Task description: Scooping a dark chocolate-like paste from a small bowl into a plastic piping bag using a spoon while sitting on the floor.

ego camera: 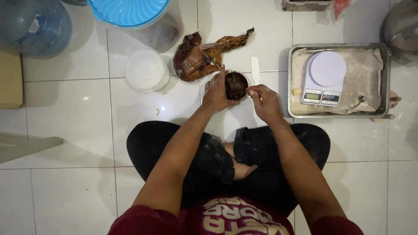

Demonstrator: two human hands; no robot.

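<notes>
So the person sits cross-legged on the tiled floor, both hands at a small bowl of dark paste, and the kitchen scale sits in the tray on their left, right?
Nearly: the head view shows the kitchen scale in the metal tray on their right, not left. Both the left hand and right hand are at the small bowl.

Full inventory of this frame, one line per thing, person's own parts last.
small bowl: 1, clear with dark brown contents, floor between the hands
brown bag: 1, crumpled, opened, behind the bowl
white spatula: 1, flat on the floor right of the bowl
white tub: 1, lidded, left of the bag
blue-lidded container: 1, top edge
water jug: 1, bluish, top left
metal tray: 1, paper-lined, right
kitchen scale: 1, white, in the tray
left hand: 1, holding the bowl's side
right hand: 1, fingers pinched at the bowl's rim; what it pinches is unclear
</notes>
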